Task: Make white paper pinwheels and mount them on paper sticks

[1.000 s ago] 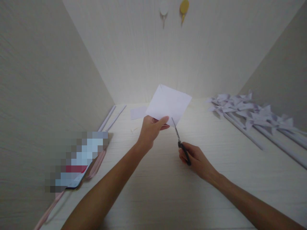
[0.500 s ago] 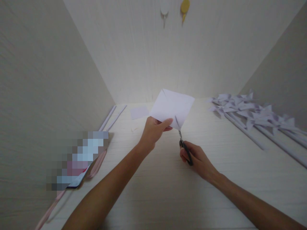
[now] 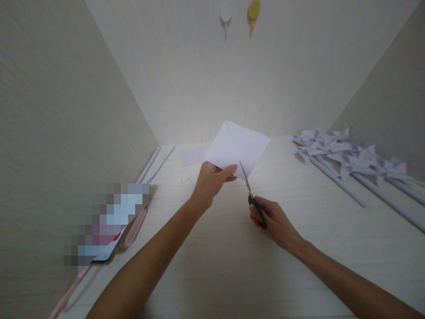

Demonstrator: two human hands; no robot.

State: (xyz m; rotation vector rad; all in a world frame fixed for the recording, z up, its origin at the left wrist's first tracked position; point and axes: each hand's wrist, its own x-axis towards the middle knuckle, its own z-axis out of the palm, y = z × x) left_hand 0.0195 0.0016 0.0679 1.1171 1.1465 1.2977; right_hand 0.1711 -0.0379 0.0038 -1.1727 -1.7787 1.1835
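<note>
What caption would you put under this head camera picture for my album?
Left hand holds up a paper; right hand holds scissors at its bottom corner.

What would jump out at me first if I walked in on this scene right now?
In the centre, the left hand pinches a white paper square up above the table, and the right hand holds black-handled scissors with the blades at the square's lower edge. Off to the right, a row of paper pinwheels on long sticks lies on the table.
</note>
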